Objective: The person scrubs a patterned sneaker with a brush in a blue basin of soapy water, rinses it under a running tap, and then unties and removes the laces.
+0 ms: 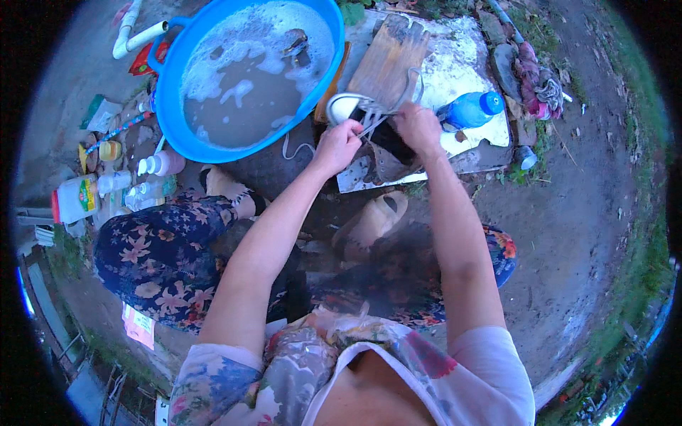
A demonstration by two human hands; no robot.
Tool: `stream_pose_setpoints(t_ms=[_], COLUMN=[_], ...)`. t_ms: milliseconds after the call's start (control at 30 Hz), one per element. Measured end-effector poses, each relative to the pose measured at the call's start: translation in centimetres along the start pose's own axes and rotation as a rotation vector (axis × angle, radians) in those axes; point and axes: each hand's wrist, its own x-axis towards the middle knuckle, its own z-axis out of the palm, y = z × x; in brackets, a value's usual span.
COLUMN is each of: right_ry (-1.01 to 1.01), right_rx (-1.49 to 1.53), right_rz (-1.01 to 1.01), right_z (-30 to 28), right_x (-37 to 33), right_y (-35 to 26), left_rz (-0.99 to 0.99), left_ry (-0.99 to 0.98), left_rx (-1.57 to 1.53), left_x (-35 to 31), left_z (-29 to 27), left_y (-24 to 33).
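Note:
A dark canvas sneaker with a white toe cap (344, 108) rests on a white board, its toe pointing up and to the left. My left hand (338, 148) is closed at the sneaker's near-left side, pinching a pale shoelace (370, 117) that crosses the tongue. On the other side my right hand (418, 129) is also closed on the lacing. One loose lace end hangs left of my left hand, and another loops up past my right hand. The exact grip of the fingertips is partly hidden.
A blue basin (165, 106) of murky, sudsy water stands at the upper left. Beyond the sneaker lies a worn wooden plank (389, 60) on the white board (455, 67). A blue bottle (465, 111) is to the right. Several containers, including a white pump bottle (162, 163), stand left.

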Motion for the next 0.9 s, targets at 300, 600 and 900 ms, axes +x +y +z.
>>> stream_pose_setpoints(t_ms=[300, 600, 900], right_ry=[-0.053, -0.006, -0.085], right_rx=[0.132, 0.169, 0.245], right_rz=[-0.036, -0.065, -0.059], right_z=[0.6, 0.7, 0.5], right_x=[0.5, 0.2, 0.3], right_y=[1.1, 0.8, 1.5], left_rz=[0.119, 0.125, -0.143], left_ry=[0.276, 0.001, 0.091], left_rx=[0.061, 0.603, 0.701], left_x=[-1.6, 2.2, -8.1], left_z=[-1.6, 1.2, -5.6], left_y=[-0.7, 2.7, -4.2])
